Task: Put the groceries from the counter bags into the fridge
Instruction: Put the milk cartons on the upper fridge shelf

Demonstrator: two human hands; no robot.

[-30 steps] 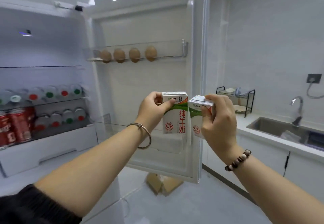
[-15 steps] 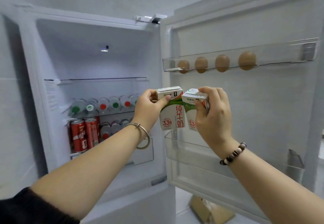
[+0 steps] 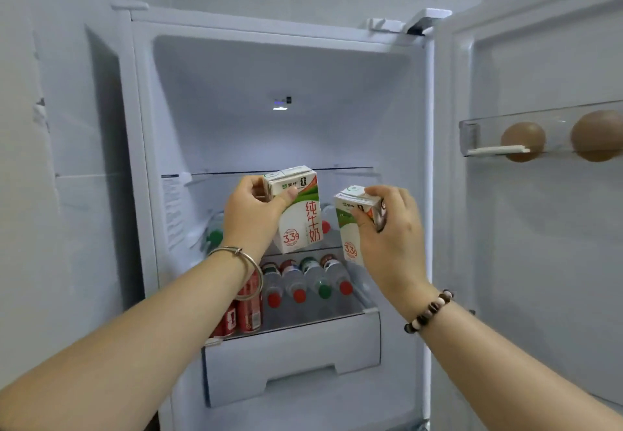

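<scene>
I face the open fridge [image 3: 236, 100]. My left hand [image 3: 253, 218] grips a white and green milk carton [image 3: 301, 220] by its top, tilted, in front of the middle shelves. My right hand [image 3: 391, 235] grips a second, like milk carton [image 3: 350, 228] just to the right and a little lower. The two cartons are apart. Both are held in the air at the fridge opening, below the top glass shelf [image 3: 350, 170].
Bottles [image 3: 305, 282] with red and green caps lie on the lower shelf beside red cans [image 3: 249, 312]. A white drawer [image 3: 293, 360] sits under them. The open door [image 3: 539, 228] on the right carries eggs [image 3: 522, 140] in a clear rack.
The view has swung left from the door to the fridge interior. Both hands moved with their cartons from the door shelf area to the inner shelves, and the cartons have drawn apart.
</scene>
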